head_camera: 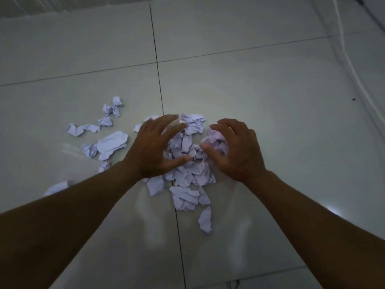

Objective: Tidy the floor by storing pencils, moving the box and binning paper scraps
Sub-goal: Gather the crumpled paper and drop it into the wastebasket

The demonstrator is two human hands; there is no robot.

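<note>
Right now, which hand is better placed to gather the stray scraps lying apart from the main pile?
Left hand: the stray scraps lie on its side, while the right hand is beyond the main pile.

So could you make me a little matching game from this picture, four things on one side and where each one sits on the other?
Things:
1. left hand
2. right hand
3. small crumpled paper ball
4. white cable

Places:
A. along the floor's right edge
B. over the right side of the main paper scrap pile, fingers spread and bent
C. farthest scrap at upper left, apart from the pile
D. over the pile's left side, fingers spread

Pairs: 1-D, 2-B, 3-C, 4-A
</note>
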